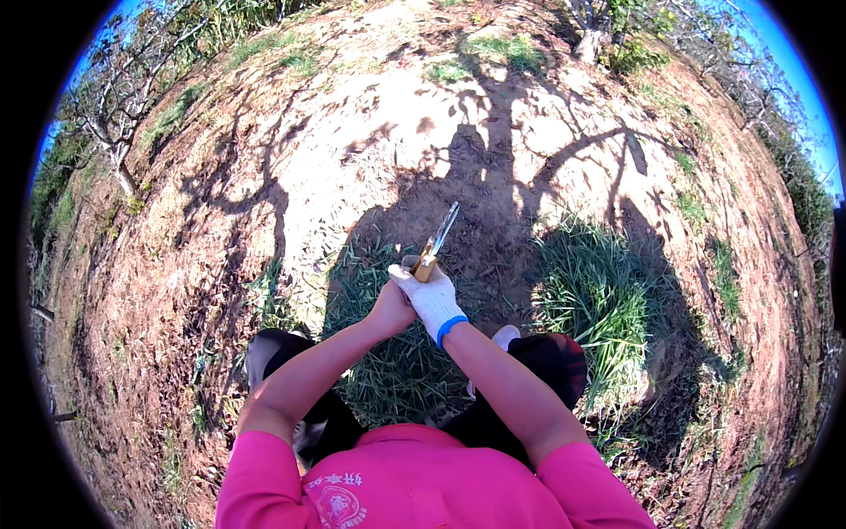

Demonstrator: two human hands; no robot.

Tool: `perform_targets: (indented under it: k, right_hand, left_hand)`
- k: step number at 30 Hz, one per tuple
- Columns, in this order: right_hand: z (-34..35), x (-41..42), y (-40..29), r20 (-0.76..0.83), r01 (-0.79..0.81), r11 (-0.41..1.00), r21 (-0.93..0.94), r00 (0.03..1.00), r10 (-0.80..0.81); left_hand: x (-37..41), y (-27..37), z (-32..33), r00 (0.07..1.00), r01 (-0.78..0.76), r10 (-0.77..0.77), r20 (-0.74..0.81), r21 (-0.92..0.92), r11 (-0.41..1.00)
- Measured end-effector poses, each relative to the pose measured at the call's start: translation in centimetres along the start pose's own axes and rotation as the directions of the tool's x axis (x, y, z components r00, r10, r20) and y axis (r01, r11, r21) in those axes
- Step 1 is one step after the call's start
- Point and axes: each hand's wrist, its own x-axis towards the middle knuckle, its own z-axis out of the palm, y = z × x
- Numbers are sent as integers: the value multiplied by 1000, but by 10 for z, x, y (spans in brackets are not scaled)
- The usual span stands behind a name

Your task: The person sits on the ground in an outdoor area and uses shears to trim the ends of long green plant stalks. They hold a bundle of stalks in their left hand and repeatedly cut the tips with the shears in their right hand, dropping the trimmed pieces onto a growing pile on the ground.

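My right hand [429,294], in a white knit glove with a blue cuff, is closed on the yellowish handle of a metal-bladed hand tool [441,237]. The blade points up and away from me; its exact kind cannot be told. My bare left hand [394,309] is against the gloved hand, its fingers mostly hidden, so whether it holds anything does not show. Beneath both hands lies a spread of green grass blades [396,370] between my legs. A thicker clump of long grass [595,297] is at the right.
Reddish bare soil with dry leaves [198,284] slopes around me, crossed by shadows of branches. A pale tree trunk [125,178] stands at the far left, another trunk [590,46] at the upper right. Small grass tufts [509,53] grow farther ahead.
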Motion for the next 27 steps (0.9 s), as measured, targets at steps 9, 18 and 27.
perform_targets:
  k: [9, 18, 27]
  right_hand:
    - [-4, -4, -13, -39, -66, 998, -25, 997, 65]
    - [-21, -23, -25, 46, -233, 967, 105, 972, 229]
    - [-27, -27, -29, 136, -296, 939, 175, 952, 275]
  left_hand:
    - [-7, 20, 12, 981, 121, -68, -183, 294, 948]
    - [-25, 34, 36, 912, 339, -384, -144, -263, 903]
    - [-32, 49, 18, 894, 442, -448, -11, -136, 887]
